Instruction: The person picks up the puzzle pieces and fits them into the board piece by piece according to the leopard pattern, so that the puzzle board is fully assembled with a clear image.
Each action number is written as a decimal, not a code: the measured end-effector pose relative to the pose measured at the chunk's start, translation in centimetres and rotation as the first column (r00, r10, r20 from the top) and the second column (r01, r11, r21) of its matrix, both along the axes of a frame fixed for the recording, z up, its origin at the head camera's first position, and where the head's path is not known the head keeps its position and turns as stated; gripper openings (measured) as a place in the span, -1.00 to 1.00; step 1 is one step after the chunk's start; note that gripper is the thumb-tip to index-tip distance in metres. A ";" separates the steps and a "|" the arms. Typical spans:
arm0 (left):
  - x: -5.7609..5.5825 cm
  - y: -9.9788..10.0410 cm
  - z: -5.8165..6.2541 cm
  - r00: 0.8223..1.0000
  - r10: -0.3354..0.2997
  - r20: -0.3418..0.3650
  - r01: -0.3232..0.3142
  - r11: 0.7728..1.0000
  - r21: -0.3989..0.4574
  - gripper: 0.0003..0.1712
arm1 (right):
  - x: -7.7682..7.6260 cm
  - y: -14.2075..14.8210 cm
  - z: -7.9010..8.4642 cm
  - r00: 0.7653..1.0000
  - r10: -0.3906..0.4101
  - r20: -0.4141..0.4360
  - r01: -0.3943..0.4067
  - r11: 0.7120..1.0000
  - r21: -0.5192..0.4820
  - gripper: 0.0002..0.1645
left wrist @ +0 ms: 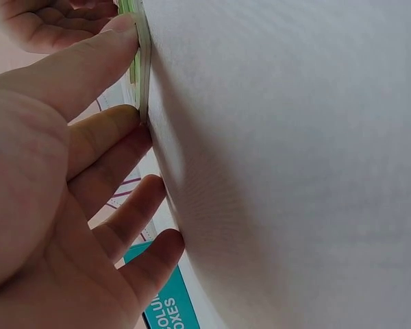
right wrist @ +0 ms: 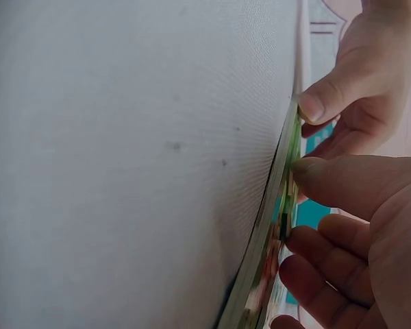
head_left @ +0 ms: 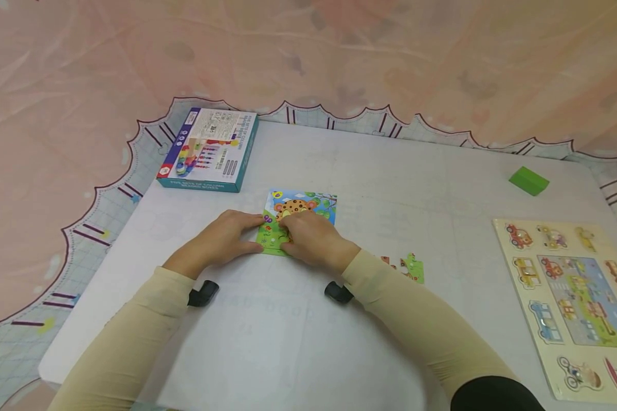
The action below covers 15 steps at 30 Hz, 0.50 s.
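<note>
A small jigsaw puzzle [head_left: 325,201] with a spotted leopard-like animal on green and blue lies flat on the white table. My left hand [head_left: 219,240] holds its near left corner, thumb on the near side and index finger at the left edge; the other fingers spread loosely in the left wrist view. Over the picture's lower middle, my right hand [head_left: 313,237] bends its fingers down. Its thumb and fingertips pinch what looks like a puzzle piece [right wrist: 285,218] at the board's surface, mostly hidden. Loose puzzle pieces [head_left: 413,268] lie by the right forearm, which partly covers them.
A teal-edged boxed set [head_left: 205,149] lies at the back left. Far right is a wooden vehicle puzzle board [head_left: 535,274], with a green block [head_left: 529,181] behind it. Black wrist-worn parts [head_left: 203,293] show beside both wrists. A patterned cloth [head_left: 308,57] hangs behind the table.
</note>
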<state>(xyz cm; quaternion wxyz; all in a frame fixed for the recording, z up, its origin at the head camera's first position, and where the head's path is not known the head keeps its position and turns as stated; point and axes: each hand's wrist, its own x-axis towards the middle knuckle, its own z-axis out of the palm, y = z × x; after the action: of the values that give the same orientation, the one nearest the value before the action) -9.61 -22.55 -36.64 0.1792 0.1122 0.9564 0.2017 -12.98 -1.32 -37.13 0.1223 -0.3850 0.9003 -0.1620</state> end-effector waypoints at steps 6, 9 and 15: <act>0.0 0.0 -0.1 1.000 0.002 0.004 -0.002 1.000 -0.006 -0.23 | 0.0 -0.2 0.0 1.000 -0.002 0.016 0.002 1.000 0.010 -0.60; 0.0 0.0 -0.1 1.000 0.001 0.003 -0.001 1.000 -0.009 -0.23 | 0.0 -0.3 -0.1 1.000 -0.006 0.025 0.006 1.000 0.015 -0.58; -0.1 -0.1 -0.3 1.000 -0.001 -0.002 0.001 1.000 -0.007 -0.23 | 0.0 -0.4 -0.2 1.000 -0.008 0.024 0.007 1.000 0.025 -0.59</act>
<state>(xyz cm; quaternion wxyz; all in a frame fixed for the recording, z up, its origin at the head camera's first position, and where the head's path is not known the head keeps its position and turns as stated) -9.68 -22.62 -36.99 0.1790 0.1123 0.9572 0.1979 -12.98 -1.73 -37.38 0.1370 -0.3781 0.9022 -0.1560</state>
